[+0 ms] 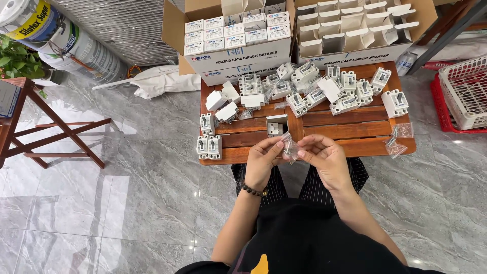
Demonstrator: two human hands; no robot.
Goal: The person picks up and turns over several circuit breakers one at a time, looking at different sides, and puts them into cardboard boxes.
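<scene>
Pinching a clear bag (290, 148) in both hands' fingers (278, 146); small boxes (235, 31) fill carton (175, 30).

Grey marble-look tile floor (127, 203), glossy with glare; low wooden slat table (355, 133); wooden stand (56, 137) left; red-and-white baskets (464, 94) right.

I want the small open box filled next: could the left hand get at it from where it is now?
Probably yes. The small open box stands on the wooden table just beyond the left hand, with nothing between them. But that hand and the right hand both pinch a small clear bag, so it must let go first.
</scene>
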